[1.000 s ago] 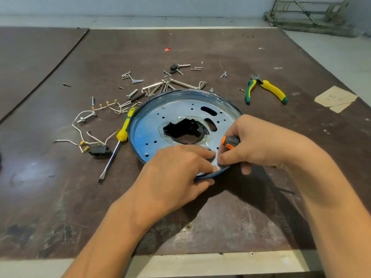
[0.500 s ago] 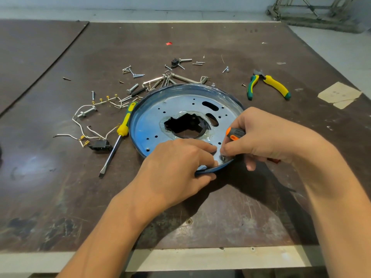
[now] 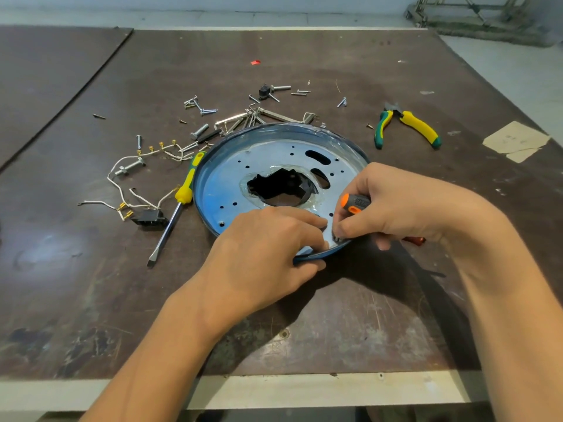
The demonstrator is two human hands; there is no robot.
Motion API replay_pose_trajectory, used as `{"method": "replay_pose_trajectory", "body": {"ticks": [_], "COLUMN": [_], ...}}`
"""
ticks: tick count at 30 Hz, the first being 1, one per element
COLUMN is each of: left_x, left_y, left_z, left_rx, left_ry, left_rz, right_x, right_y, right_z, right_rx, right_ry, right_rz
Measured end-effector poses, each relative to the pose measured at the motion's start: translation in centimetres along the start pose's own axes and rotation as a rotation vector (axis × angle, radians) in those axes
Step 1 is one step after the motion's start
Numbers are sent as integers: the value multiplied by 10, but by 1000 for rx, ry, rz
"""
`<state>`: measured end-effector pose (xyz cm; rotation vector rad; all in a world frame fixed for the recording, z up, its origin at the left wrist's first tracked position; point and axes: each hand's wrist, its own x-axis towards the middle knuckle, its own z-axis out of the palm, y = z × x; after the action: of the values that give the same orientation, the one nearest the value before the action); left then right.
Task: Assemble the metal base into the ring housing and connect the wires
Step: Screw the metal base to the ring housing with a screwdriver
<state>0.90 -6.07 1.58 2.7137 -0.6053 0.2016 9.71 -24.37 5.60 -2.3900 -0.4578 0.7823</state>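
The round metal base (image 3: 227,184), with holes and a dark central opening, lies inside the blue ring housing (image 3: 275,127) on the table. My left hand (image 3: 268,251) grips the housing's near rim, thumb under the edge and fingers on the plate. My right hand (image 3: 402,205) holds an orange and black screwdriver (image 3: 355,204) in its palm while its fingertips pinch something small at the plate's near edge. White wires (image 3: 122,175) with brass terminals and a black connector (image 3: 149,219) lie left of the housing.
A yellow-handled flat screwdriver (image 3: 179,205) lies against the housing's left side. Several loose screws, bolts and hex keys (image 3: 243,117) are scattered behind it. Green and yellow pliers (image 3: 408,126) lie at the right, with a paper scrap (image 3: 515,140) further right. The table's front edge (image 3: 274,388) is near.
The view shifted slightly. Both hands stay at the housing's near edge, and my right fingertips have come a little closer to my left fingers.
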Motion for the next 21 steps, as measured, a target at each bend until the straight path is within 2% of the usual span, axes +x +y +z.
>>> {"method": "replay_pose_trajectory", "body": {"ticks": [9,15,21], "left_x": [0,0,0], "left_y": [0,-3,-4], "left_z": [0,2,2], "left_rx": [-15,-52,-50], "left_ry": [6,2,0], "left_rz": [21,-12,-27], "right_x": [-1,0,-6], "right_y": [-2,-10,-17], "right_z": [1,10,13], "right_rx": [-96,-169,-453], "right_ry": [-31,87,222], "right_rz": [-16,60,-18]}}
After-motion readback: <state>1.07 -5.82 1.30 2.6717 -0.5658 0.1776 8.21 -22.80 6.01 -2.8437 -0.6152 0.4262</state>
